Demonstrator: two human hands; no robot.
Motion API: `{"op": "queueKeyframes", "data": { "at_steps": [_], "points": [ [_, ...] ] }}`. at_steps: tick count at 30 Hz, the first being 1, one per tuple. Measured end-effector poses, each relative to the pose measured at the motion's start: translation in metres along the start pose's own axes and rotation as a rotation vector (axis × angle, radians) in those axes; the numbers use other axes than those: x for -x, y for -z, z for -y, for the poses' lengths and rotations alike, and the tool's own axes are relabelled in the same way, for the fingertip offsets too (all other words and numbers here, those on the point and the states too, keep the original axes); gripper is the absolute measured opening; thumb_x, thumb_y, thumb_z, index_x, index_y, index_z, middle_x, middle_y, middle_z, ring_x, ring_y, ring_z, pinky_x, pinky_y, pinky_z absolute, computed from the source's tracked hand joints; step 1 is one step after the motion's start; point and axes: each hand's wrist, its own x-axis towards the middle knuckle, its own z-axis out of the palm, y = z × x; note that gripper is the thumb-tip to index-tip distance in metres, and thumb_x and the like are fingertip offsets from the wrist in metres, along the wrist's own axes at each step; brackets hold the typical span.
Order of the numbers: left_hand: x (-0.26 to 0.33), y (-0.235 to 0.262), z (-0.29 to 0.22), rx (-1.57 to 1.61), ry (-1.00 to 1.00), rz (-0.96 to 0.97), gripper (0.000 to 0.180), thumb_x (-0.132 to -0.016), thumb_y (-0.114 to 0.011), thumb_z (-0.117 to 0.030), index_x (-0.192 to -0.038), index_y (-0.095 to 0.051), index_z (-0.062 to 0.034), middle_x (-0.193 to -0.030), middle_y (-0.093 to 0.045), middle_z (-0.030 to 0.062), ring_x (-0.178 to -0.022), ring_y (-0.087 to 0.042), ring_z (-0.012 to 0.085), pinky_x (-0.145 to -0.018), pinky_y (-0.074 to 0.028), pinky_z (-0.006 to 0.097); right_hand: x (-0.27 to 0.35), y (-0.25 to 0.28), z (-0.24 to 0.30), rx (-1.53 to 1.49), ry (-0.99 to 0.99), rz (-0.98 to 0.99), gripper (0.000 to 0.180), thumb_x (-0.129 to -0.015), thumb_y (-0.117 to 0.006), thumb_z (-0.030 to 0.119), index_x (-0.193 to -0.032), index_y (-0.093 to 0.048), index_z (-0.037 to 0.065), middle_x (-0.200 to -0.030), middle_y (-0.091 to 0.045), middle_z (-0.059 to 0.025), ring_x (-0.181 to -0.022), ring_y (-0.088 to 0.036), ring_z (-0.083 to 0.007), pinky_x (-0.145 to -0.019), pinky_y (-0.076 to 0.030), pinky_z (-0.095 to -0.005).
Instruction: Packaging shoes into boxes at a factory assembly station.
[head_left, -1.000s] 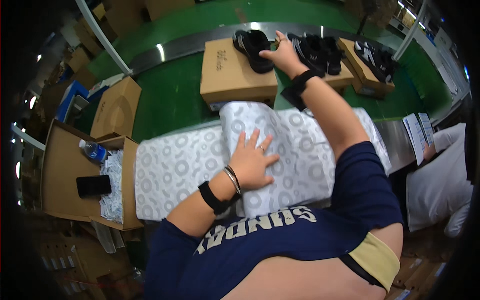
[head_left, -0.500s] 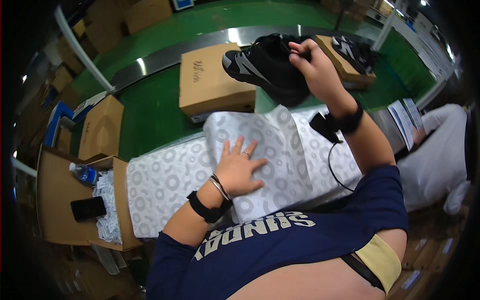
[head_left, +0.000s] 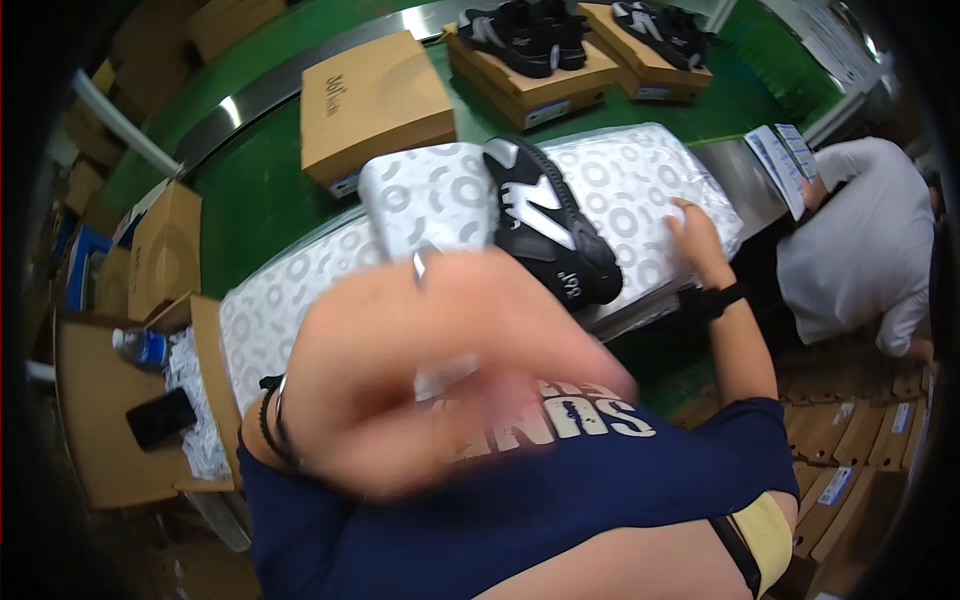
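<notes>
Our left hand [head_left: 400,380], blurred and raised close, pinches a lifted sheet of white ring-printed tissue paper [head_left: 430,200]. Our right hand [head_left: 690,230] presses flat, fingers spread, on the paper stack, right of the black-and-white sneaker [head_left: 550,235] lying there.

Changes logged: the black-and-white shoe [head_left: 552,232] I held up over the green conveyor half a second ago now lies on the patterned wrapping paper [head_left: 640,185]. My right hand [head_left: 692,228] has left the shoe and rests flat on the paper's right end. My left hand [head_left: 400,370], earlier pressed flat on the paper, is now raised close to the camera, blurred, lifting a sheet [head_left: 425,195] whose edge stands curled beside the shoe.
</notes>
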Motion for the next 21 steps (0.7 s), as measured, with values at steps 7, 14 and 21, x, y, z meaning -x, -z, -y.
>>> {"op": "queueKeyframes", "data": {
  "at_steps": [7, 14, 21],
  "points": [
    [0.011, -0.027, -0.015, -0.213, 0.052, -0.024, 0.018, -0.081, -0.052, -0.010, -0.078, -0.060, 0.0051, -0.075, -0.061, 0.0170, -0.062, -0.059, 0.0257, -0.055, -0.047, 0.039, -0.016, -0.052, -0.069, 0.137, -0.122, -0.256, 0.029, -0.084, -0.045, 0.015, -0.106, -0.056, 0.000, -0.112, -0.054, -0.0192, -0.104, -0.051, -0.0323, -0.089, -0.039, -0.0361],
    [0.016, -0.063, -0.018, -0.291, 0.086, 0.049, 0.018, -0.081, -0.052, -0.011, -0.078, -0.060, 0.0047, -0.074, -0.061, 0.0169, -0.062, -0.059, 0.0255, -0.054, -0.047, 0.038, -0.016, -0.044, -0.052, 0.166, -0.210, -0.274, 0.026, -0.083, -0.048, 0.016, -0.103, -0.060, 0.004, -0.095, -0.062, -0.0179, -0.087, -0.059, -0.0311, -0.078, -0.045, -0.0352],
    [-0.001, -0.085, -0.013, -0.350, 0.111, 0.141, 0.018, -0.081, -0.052, -0.012, -0.078, -0.060, 0.0044, -0.073, -0.061, 0.0167, -0.061, -0.059, 0.0252, -0.052, -0.047, 0.038, -0.031, -0.013, -0.032, 0.276, -0.117, -0.213, 0.016, -0.075, -0.051, 0.008, -0.090, -0.058, 0.004, -0.079, -0.062, -0.0159, -0.074, -0.059, -0.0324, -0.067, -0.046, -0.0400]
  ]
}}
